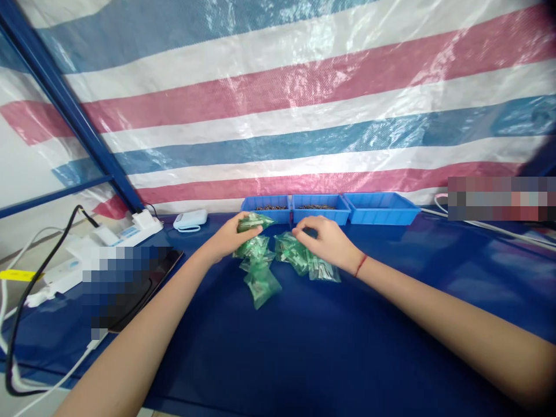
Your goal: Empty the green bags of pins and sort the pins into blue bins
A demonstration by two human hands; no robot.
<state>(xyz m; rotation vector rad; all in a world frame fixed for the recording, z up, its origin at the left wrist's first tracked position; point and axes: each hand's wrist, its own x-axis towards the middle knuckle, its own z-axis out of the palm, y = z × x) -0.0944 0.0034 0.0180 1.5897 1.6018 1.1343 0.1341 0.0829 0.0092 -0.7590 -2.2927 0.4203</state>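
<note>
My left hand (230, 236) grips a small green plastic bag (257, 220) between thumb and fingers, in front of the left blue bin. Under and in front of it lie more green bags (252, 248), with one bag (263, 285) nearest to me. My right hand (325, 236) is curled with thumb and index finger pinched together, above a second group of green bags (290, 252). Whether anything is between those fingertips is too small to tell. Beside that group, below my right wrist, lies a bag of slim metal pieces (322, 270).
Behind the hands stand a left blue bin (247, 202) and a middle blue bin (343, 215), both with small brownish metal pieces, plus a right blue bin (382, 215). At left are a power bank (191, 218), a power strip (128, 234), cables and a dark phone-like device (167, 266).
</note>
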